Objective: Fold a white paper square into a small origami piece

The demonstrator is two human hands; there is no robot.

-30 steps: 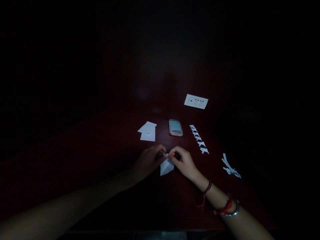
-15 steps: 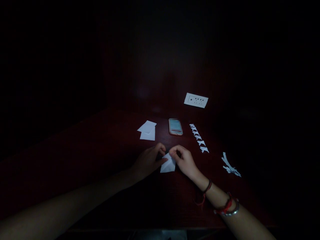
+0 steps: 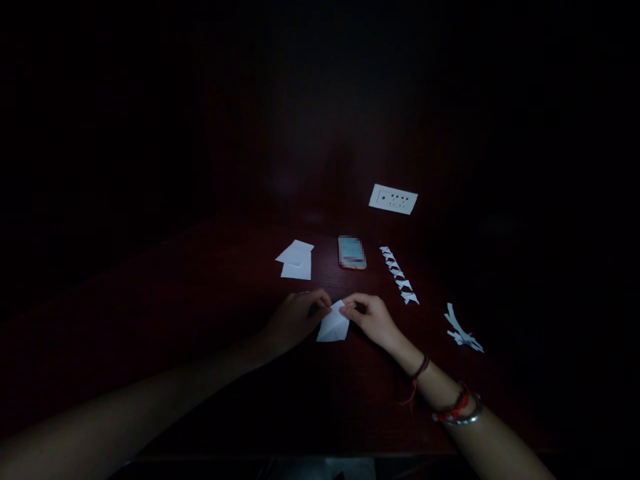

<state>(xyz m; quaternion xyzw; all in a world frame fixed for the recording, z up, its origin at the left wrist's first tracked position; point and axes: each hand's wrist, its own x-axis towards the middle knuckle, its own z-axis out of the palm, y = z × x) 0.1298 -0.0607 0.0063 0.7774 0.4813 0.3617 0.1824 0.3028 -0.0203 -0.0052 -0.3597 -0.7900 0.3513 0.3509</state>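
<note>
Loose sheets (image 3: 297,268) at 11 o'clock from creased paper (image 3: 333,327). Left hand (image 3: 296,319) at 9, fingers narrow by paper edge, can't tell if gripping. Creased paper between hands. Phone (image 3: 352,252) around 12. Right hand (image 3: 374,319) at 3, pinching paper's upper corner. Folded pieces (image 3: 397,273) at 2, strips (image 3: 463,337) farther out at 3.

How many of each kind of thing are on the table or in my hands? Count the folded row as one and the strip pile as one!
Held paper: 1
Loose sheets showing: 2
Phone: 1
Folded row: 1
Strip pile: 1
Total: 6
</note>
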